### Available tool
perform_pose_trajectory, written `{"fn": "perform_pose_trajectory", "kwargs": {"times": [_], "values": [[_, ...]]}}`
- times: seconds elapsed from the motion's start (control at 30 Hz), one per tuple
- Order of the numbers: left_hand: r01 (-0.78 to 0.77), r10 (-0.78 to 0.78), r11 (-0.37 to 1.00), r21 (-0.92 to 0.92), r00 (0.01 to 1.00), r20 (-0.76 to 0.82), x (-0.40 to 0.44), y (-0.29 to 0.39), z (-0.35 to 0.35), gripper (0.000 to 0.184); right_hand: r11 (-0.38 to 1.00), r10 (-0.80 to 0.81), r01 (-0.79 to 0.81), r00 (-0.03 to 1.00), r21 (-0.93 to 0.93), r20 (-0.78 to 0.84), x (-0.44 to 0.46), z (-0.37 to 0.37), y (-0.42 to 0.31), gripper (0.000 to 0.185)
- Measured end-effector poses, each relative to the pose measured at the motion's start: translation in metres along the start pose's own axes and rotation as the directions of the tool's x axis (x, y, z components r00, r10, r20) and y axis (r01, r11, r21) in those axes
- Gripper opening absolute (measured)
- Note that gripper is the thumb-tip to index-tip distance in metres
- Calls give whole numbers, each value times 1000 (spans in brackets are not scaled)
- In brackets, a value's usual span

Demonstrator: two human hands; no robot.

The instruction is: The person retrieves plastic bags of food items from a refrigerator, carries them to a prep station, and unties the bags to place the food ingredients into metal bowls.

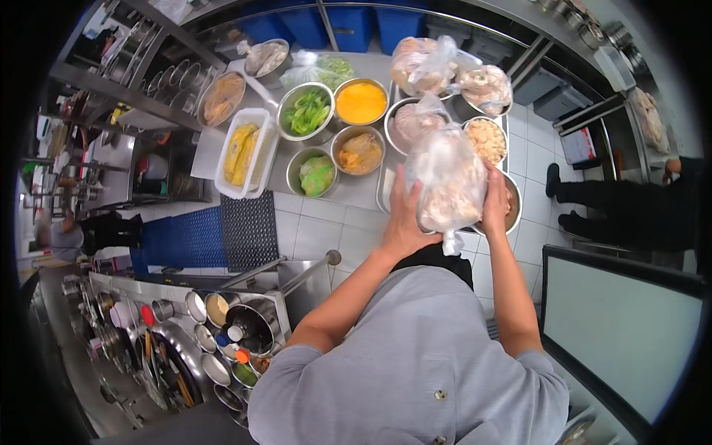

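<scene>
My left hand and my right hand hold a bulging clear plastic bag of pale raw meat between them, one at each side. The bag's twisted end hangs down toward my body. Behind it, a metal bowl holds another bag of pinkish meat. Close to my right hand are a bowl of pale diced pieces and a metal bowl partly hidden by my hand and the bag. Farther back sit more bagged raw meat and a filled bowl.
Left on the counter are cut green vegetables, yellow liquid, two bagged foods in bowls and a white tub with yellow contents. A cart of pots and bottles stands lower left. People stand at far left and right.
</scene>
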State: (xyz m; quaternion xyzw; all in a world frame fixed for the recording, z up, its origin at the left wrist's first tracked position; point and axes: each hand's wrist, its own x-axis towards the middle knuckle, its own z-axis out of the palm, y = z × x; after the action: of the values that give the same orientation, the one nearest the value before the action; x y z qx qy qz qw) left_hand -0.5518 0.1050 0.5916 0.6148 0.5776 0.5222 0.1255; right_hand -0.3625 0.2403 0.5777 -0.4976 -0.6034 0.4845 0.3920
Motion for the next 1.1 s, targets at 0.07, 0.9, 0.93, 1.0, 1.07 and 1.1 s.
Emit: {"fn": "perform_pose_trajectory", "kwargs": {"times": [0.07,0.9,0.93,1.0,1.07,1.1], "values": [[-63,63,998,2,998,-14,-13,-7,-2,130,978,109,-91,990,188,-91,-22,4,-9,55],[-215,223,952,217,975,-13,-33,-30,31,74,977,-52,45,998,-206,-28,-25,13,-20,52],[-228,236,947,227,972,-11,-36,-33,29,76,994,-56,46,993,-95,-101,-27,16,-15,54],[-197,207,953,231,978,-22,-41,-37,24,79,997,-69,72,983,10,-169,-33,11,9,60],[-175,185,958,227,982,-27,-44,-39,18,82,993,-83,95,983,69,-161,-42,13,9,60],[-151,160,971,185,987,-35,-44,-40,16,84,985,-97,119,981,127,-170,-45,13,8,60]]}}
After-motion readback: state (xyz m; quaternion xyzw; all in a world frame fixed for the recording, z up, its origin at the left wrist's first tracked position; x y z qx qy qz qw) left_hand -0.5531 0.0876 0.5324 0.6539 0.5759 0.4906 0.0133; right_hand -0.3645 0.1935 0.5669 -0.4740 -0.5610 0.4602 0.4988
